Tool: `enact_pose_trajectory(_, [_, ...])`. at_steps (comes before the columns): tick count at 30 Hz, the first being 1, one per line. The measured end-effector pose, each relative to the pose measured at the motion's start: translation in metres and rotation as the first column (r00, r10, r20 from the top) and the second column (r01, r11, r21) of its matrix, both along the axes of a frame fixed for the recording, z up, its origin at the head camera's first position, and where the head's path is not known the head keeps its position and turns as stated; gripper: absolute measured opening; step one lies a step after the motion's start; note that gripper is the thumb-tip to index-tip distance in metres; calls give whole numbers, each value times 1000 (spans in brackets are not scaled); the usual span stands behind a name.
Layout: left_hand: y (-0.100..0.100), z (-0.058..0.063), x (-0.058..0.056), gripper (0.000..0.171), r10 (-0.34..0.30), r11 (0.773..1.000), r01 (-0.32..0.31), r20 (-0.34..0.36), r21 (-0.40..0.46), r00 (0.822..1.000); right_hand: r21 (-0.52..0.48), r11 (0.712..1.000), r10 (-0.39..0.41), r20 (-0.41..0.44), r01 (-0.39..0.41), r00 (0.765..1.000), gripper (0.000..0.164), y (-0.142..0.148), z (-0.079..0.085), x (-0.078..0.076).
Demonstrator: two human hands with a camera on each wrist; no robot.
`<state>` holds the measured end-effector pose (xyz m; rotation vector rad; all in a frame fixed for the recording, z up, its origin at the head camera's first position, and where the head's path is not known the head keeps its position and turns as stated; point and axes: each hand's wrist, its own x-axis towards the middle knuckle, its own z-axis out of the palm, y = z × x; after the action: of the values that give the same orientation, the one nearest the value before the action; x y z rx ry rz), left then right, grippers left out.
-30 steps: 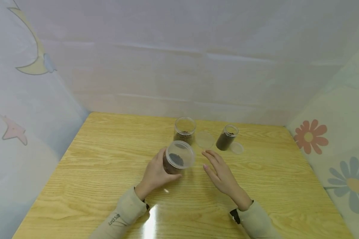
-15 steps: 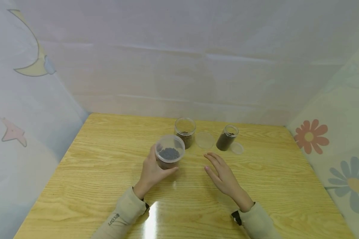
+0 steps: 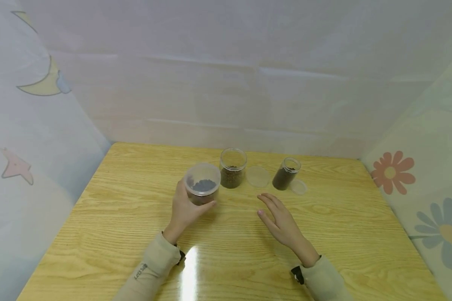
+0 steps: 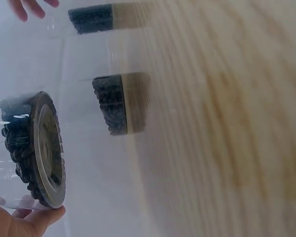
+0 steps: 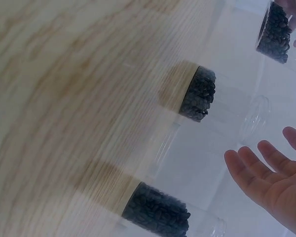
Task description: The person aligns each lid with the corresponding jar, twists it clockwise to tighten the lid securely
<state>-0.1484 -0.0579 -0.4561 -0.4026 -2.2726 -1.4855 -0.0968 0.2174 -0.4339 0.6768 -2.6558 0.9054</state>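
My left hand (image 3: 183, 209) grips a clear jar (image 3: 204, 197) around its side. The jar is partly filled with dark, bean-like pieces, and a translucent lid seems to cover its top. It is held off the table; its underside shows in the left wrist view, where fingers (image 4: 39, 219) reach round it. My right hand (image 3: 282, 223) hovers, fingers spread and holding nothing, nearest to two uncovered jars. The wide jar (image 3: 232, 177) stands just right of the held one, and the slim jar (image 3: 284, 177) is farther right. Both contain dark pieces.
A large translucent lid (image 3: 258, 177) lies on the wooden table (image 3: 116, 200) between the two standing jars. A small lid (image 3: 298, 187) lies right of the slim jar. Pale printed cloth (image 3: 226, 92) hangs behind the table and along both sides.
My left hand has carried the jar leftward and a little farther back, and the jar's tilt has changed. The right hand has barely moved; the standing jars and loose lids stay put.
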Motion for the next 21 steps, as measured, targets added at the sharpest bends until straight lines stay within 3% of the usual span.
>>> enact_pose_trajectory(5, [-5,0,-8,105,41,999,-43,74,26,996,3,1000,-6,6,6,1000,40,1,-1,0])
enact_pose_trajectory(21, [-22,-1,-32,99,104,991,-115,137,74,985,19,1000,-18,15,18,1000,42,4,-7,0])
